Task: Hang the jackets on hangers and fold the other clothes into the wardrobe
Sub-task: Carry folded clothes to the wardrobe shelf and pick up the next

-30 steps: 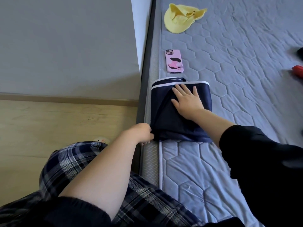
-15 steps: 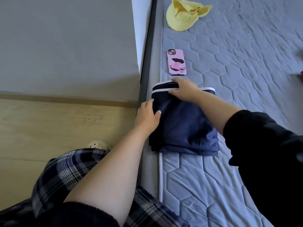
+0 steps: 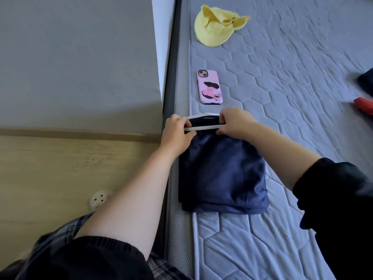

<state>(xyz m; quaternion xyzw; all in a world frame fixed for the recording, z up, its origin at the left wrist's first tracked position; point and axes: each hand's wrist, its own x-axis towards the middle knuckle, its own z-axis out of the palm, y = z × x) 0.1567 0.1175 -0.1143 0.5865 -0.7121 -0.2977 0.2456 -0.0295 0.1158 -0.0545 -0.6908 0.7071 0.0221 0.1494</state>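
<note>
Pinching the white-trimmed far edge of the folded navy garment (image 3: 222,174) with left hand (image 3: 177,134) and right hand (image 3: 234,122) side by side, bulk lying nearward on the mattress (image 3: 262,239) edge, likely folding toward the body.

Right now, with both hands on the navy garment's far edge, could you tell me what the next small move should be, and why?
Probably fold the far edge back toward you, over the near half. The left hand and right hand both pinch the white-trimmed end of the navy garment, which lies flat on the mattress and looks long enough for one more fold.
</note>
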